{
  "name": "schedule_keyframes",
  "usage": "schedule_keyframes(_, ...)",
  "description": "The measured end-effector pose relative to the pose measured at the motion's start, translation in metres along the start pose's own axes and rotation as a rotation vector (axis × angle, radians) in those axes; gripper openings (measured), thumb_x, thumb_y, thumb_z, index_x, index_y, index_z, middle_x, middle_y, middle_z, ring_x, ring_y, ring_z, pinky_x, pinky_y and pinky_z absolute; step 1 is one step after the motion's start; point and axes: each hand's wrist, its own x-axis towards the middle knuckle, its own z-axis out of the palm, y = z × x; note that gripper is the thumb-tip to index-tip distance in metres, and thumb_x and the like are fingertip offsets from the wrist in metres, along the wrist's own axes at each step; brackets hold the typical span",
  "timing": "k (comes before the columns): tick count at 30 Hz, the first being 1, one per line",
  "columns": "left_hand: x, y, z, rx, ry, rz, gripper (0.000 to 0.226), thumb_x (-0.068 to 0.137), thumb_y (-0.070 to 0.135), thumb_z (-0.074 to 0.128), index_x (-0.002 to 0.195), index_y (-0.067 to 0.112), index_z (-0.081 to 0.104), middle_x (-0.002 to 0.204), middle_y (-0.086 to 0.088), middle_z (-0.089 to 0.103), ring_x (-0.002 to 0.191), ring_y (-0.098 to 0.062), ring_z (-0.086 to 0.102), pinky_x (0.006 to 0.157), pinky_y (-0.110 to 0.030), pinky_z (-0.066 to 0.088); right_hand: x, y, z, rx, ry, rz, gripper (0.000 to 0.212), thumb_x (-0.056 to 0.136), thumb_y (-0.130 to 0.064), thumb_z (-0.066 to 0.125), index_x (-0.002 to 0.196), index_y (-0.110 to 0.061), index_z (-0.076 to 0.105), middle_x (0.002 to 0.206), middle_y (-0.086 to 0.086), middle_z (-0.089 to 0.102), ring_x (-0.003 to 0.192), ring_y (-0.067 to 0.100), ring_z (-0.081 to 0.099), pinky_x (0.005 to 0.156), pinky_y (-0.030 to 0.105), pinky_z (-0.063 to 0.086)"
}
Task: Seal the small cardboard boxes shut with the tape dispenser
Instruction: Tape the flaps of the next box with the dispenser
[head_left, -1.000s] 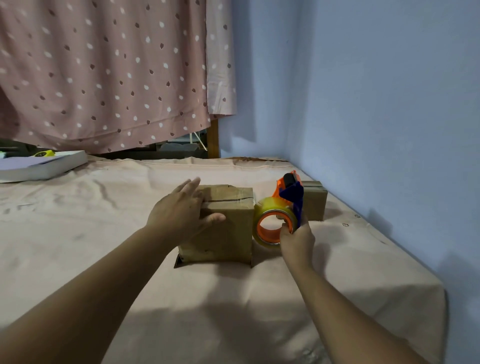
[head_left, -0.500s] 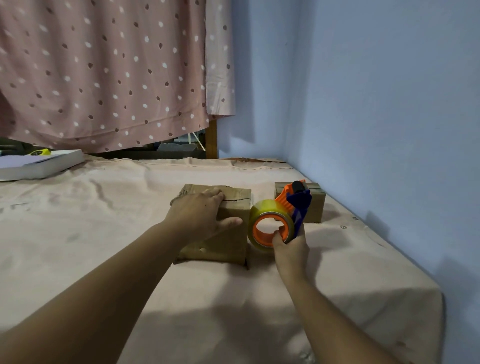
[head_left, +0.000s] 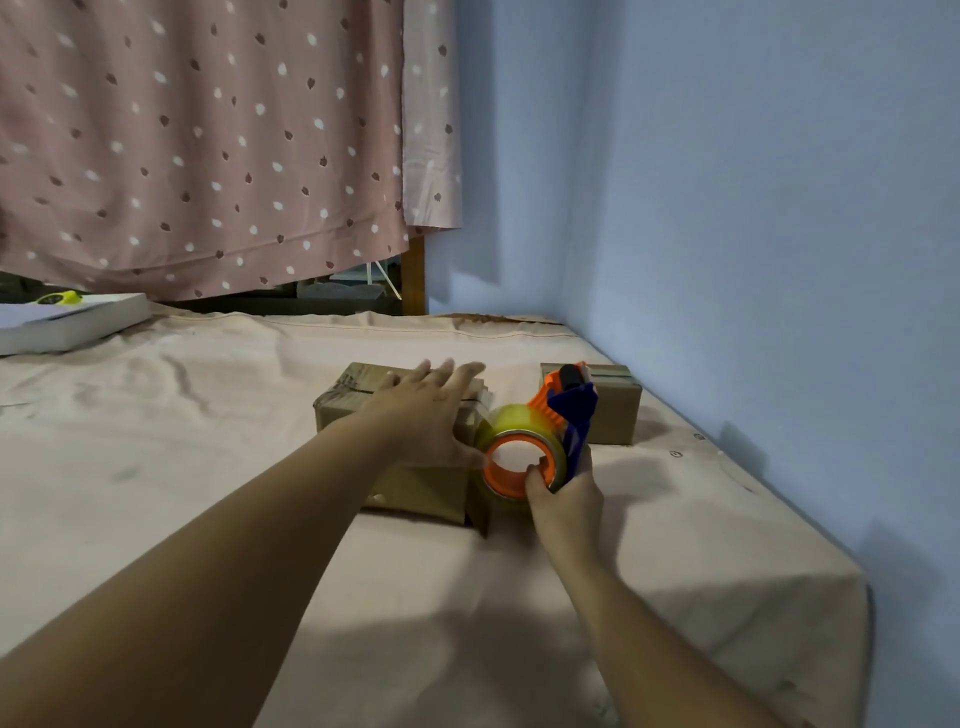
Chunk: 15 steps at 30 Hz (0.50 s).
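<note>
A small cardboard box (head_left: 415, 491) lies on the pink sheet in the middle of the view. My left hand (head_left: 426, 415) lies flat across its top with the fingers straight and spread, pressing it down. My right hand (head_left: 563, 493) grips the handle of the orange and blue tape dispenser (head_left: 540, 436), which stands against the box's right side; its yellowish tape roll touches the box's upper right edge. A second small cardboard box (head_left: 615, 410) sits behind the dispenser, near the wall, with a strip of tape across its top.
The pink sheet (head_left: 208, 467) covers the whole surface. A blue wall (head_left: 753, 260) runs close along the right. A white book (head_left: 72, 322) with a yellow object on it lies at the far left. A spotted curtain (head_left: 208, 145) hangs behind.
My left hand has slid forward over the box top and its fingers have straightened. The box now lies flatter and turned. The dispenser stays by the box's right side.
</note>
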Motion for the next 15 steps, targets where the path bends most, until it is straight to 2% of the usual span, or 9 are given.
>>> schedule_keyframes(3,0.007,-0.006,-0.002,-0.009,-0.095,-0.045,0.113,0.071,0.074,0.059,0.150,0.033,-0.010,0.160,-0.005,-0.009,0.146,-0.031,-0.010,0.115,-0.059,0.002,0.000,0.001,0.001,0.006,-0.012,0.000,0.066,0.087,-0.019,0.068,0.143,-0.022,0.035,0.127,0.000,0.058,0.111,0.018,0.058,0.086,0.023,0.046)
schedule_keyframes(10,0.012,-0.008,-0.001,0.023,-0.071,-0.034,0.110,0.071,0.073,0.060,0.151,0.034,-0.003,0.160,-0.003,0.007,0.146,-0.031,0.003,0.115,-0.060,0.010,0.015,-0.013,-0.014,-0.004,-0.073,0.034,0.069,0.087,-0.009,0.066,0.145,-0.024,0.033,0.132,0.001,0.054,0.119,0.021,0.052,0.083,0.020,0.042)
schedule_keyframes(15,0.013,-0.010,-0.001,0.045,-0.052,-0.014,0.104,0.074,0.073,0.056,0.151,0.035,-0.003,0.158,-0.004,0.012,0.144,-0.031,0.010,0.114,-0.060,0.016,0.044,-0.049,-0.046,-0.264,-0.142,-0.205,0.072,0.084,-0.001,0.062,0.145,-0.028,0.033,0.137,0.001,0.046,0.124,0.019,0.045,0.095,0.028,0.043)
